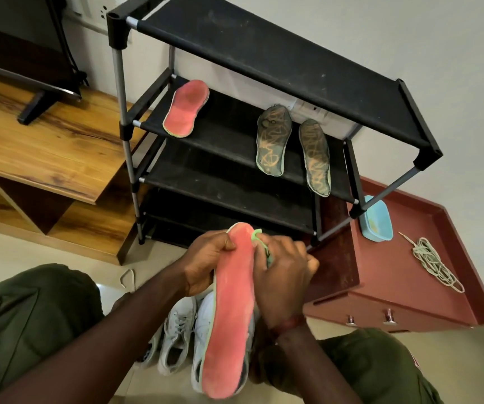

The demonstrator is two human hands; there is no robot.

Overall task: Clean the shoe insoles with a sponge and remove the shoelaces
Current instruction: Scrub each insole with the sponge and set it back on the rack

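Note:
My left hand (206, 259) grips the upper left edge of a long pink insole (230, 322) held upright over the shoes. My right hand (283, 275) is curled round a green sponge (261, 246) and presses it against the insole's right edge near the top; most of the sponge is hidden by my fingers. A second pink insole (186, 108) lies on the rack's second shelf at the left. Two dark patterned insoles (273, 140) (315, 157) lie on the same shelf at the right. A pale bundle of shoelaces (434, 263) lies on the red cabinet top.
A black shoe rack (278, 53) with several shelves stands against the wall. White sneakers (176, 333) sit on the floor between my knees. A blue tub (376, 220) rests on the red cabinet (392, 287). A wooden TV unit (45, 147) stands at left; a loose lace (127, 278) lies on the floor.

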